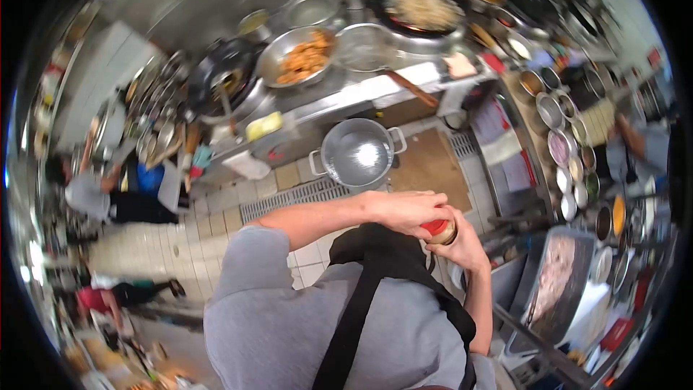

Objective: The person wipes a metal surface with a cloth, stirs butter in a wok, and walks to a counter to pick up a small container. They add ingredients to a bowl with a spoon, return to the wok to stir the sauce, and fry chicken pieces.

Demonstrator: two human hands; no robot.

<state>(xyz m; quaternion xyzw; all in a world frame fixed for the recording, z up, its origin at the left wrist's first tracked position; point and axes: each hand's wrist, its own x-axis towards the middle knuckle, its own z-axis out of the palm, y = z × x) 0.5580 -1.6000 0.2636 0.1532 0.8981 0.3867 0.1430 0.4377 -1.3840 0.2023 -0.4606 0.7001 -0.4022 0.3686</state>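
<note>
Both hands meet at a small jar [442,232] with a red lid, in front of the black apron. My left hand [410,212] reaches across from the left, its fingers closed over the red lid. From the right, my right hand [465,244] wraps round the jar's body. Just beyond the hands, a large metal pot [345,161] with two side handles stands low by the stove; a bright reflection shows inside it.
Along the stove are a wok of pale food [422,9], a bowl of orange pieces [304,58] and a dark wok [206,87]. Small bowls line the right counter, near a tray of meat [556,274]. Two people [90,195] work at left; another stands far right.
</note>
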